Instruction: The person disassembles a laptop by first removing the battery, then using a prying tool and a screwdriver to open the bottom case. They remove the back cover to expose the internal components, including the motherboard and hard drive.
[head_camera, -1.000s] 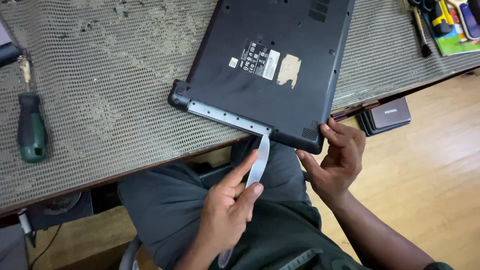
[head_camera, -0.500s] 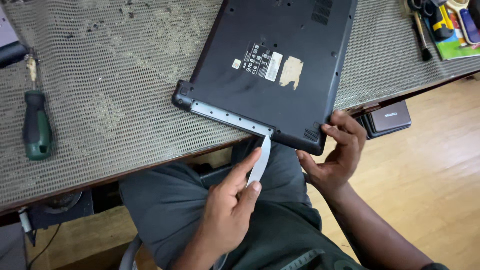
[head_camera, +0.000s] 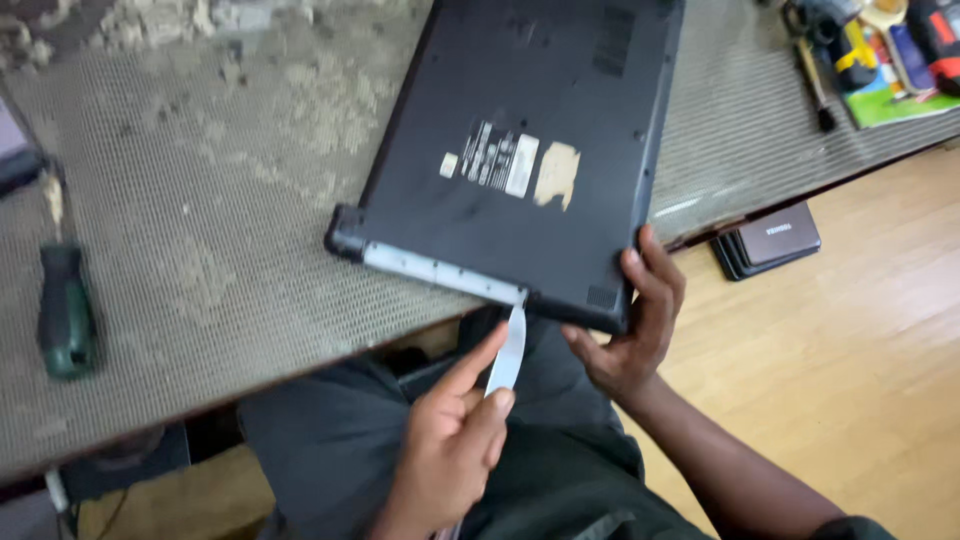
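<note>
A black laptop (head_camera: 530, 130) lies upside down on the mesh-covered table (head_camera: 230, 220), its near corner jutting past the table's edge. A silver hinge strip (head_camera: 440, 272) runs along its near side. My left hand (head_camera: 450, 445) holds a thin pale pry tool (head_camera: 508, 352), whose tip sits at the seam by the end of the strip. My right hand (head_camera: 635, 325) grips the laptop's near right corner, fingers on the side and thumb beneath.
A green-handled screwdriver (head_camera: 66, 310) lies at the left of the table. Assorted tools and a green box (head_camera: 880, 60) sit at the top right. A small stack of dark flat devices (head_camera: 770, 240) rests on the wooden floor. My lap is below the table's edge.
The view has shifted slightly. My left hand has moved the pry tool a little along the seam, and my right hand has kept its grip on the corner.
</note>
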